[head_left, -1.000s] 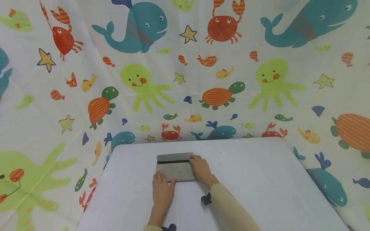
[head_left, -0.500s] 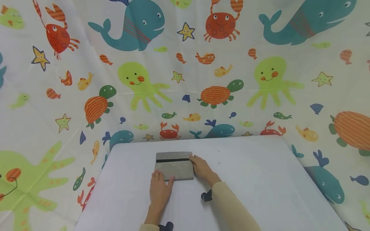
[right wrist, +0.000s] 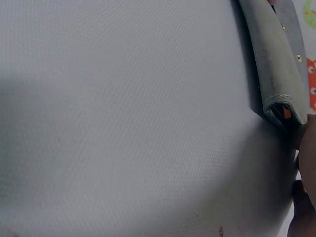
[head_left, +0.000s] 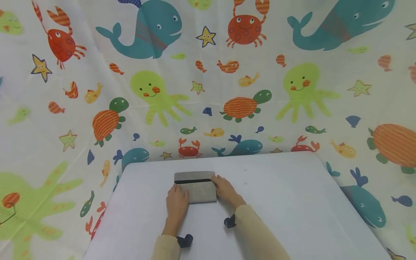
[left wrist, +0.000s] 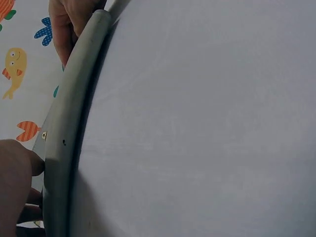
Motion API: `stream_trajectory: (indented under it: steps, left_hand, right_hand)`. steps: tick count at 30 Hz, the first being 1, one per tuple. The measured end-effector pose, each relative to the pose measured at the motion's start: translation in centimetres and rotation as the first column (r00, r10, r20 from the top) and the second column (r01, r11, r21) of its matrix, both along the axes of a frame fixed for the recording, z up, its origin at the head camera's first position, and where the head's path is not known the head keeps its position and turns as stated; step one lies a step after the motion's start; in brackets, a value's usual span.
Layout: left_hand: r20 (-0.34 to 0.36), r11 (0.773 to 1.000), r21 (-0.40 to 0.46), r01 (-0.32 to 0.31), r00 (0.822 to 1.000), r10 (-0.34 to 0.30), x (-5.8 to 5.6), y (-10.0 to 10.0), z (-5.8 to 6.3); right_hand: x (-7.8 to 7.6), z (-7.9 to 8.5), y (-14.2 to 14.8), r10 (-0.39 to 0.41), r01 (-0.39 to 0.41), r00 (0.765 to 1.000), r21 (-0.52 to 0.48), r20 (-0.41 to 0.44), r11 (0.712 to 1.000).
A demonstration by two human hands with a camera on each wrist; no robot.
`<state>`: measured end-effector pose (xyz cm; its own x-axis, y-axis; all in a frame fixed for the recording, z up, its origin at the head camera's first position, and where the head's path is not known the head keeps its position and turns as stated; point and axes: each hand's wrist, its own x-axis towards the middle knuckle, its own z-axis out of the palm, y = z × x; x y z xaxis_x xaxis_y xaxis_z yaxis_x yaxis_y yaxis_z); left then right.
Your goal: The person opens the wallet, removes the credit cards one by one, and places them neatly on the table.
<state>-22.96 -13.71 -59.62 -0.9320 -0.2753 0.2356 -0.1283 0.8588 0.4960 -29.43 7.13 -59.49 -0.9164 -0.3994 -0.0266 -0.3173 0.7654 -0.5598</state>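
A grey folding case (head_left: 203, 193) with a flat smooth face, a dark strip across it and a small gold snap lies near the back of the white table. My left hand (head_left: 176, 204) holds its left end, the thumb over the front face. At the right edge, my right hand (head_left: 228, 190) grips the side with bent fingers. From the left wrist, the rounded front edge of the case (left wrist: 69, 113) runs between both hands. In the right wrist view the end of the case (right wrist: 276, 64) shows a hollow fold, and gold snaps sit on the panel behind.
The white table (head_left: 276, 202) stretches around the case on all sides. Behind it hangs a cloth (head_left: 204, 104) printed with sea animals. A dark wrist mount (head_left: 185, 241) is at the left cuff, and another dark mount (head_left: 229, 221) is at the right cuff.
My left hand has slid from the lower left corner forward along the left side of the case. The right hand keeps its place at the right edge. The head view has shifted slightly.
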Motion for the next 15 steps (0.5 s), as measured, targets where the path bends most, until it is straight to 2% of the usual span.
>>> stream_trajectory:
  steps: [5,10,15]
  left_hand:
    - [0.038,0.998,-0.025,0.060,0.998,-0.059,-1.3,0.2,-0.1]
    - [0.058,0.992,-0.066,0.107,0.993,-0.103,-2.2,0.2,-0.3]
    - [0.061,0.990,0.020,0.141,0.988,-0.142,-2.6,0.0,-0.2]
  right_hand:
    - [0.0,0.3,-0.3,-0.004,0.003,1.000,0.042,0.023,0.999]
    - [0.0,0.5,-0.4,-0.003,0.003,1.000,0.038,0.021,0.999]
    - [-0.1,0.2,-0.2,-0.022,0.021,0.999,0.030,0.038,0.999]
